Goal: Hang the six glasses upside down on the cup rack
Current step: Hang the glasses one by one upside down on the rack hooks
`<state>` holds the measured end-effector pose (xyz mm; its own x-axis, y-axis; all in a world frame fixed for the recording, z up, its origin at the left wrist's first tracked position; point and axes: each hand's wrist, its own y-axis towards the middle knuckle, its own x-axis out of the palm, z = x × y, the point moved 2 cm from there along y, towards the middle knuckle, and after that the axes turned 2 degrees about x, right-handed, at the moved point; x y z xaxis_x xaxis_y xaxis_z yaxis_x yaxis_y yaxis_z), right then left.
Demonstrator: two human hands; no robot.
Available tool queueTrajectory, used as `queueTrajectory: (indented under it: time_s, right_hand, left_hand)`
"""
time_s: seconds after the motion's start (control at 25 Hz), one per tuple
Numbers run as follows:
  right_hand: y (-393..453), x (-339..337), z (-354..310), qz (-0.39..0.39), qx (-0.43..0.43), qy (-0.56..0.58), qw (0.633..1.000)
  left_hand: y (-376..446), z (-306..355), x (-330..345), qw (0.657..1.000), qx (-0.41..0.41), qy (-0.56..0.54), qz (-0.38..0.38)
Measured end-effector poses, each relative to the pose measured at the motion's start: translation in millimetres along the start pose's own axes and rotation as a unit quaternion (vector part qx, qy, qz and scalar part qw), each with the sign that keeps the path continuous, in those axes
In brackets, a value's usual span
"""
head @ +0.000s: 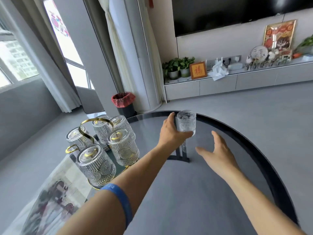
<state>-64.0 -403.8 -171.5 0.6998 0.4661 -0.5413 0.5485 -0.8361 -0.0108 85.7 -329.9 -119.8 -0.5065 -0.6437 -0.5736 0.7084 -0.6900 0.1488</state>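
Left hand (171, 133) wrapped round upright embossed glass (186, 123) on round glass tabletop (237, 136); right hand (218, 151) spread, holding nothing; five ribbed tumblers inverted on gold wire cup rack (88, 131).

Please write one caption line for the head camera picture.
Left hand grips the last upright glass; five glasses hang inverted on the gold cup rack.
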Motion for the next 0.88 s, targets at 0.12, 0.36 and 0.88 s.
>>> queueTrajectory:
  time_s: [0.12,0.36,0.88]
  right_hand:
    - [-1,8,13,-0.016,0.020,-0.103,0.994]
    - [-7,36,7,-0.026,-0.036,-0.215,0.976]
    - [-33,29,-44,-0.086,0.248,0.439,0.859]
  left_hand:
    - [40,3,26,0.999,0.013,0.051,0.014]
    - [93,6,48,0.993,0.036,0.116,0.010]
    - [-48,-3,-25,0.998,0.052,0.008,0.031]
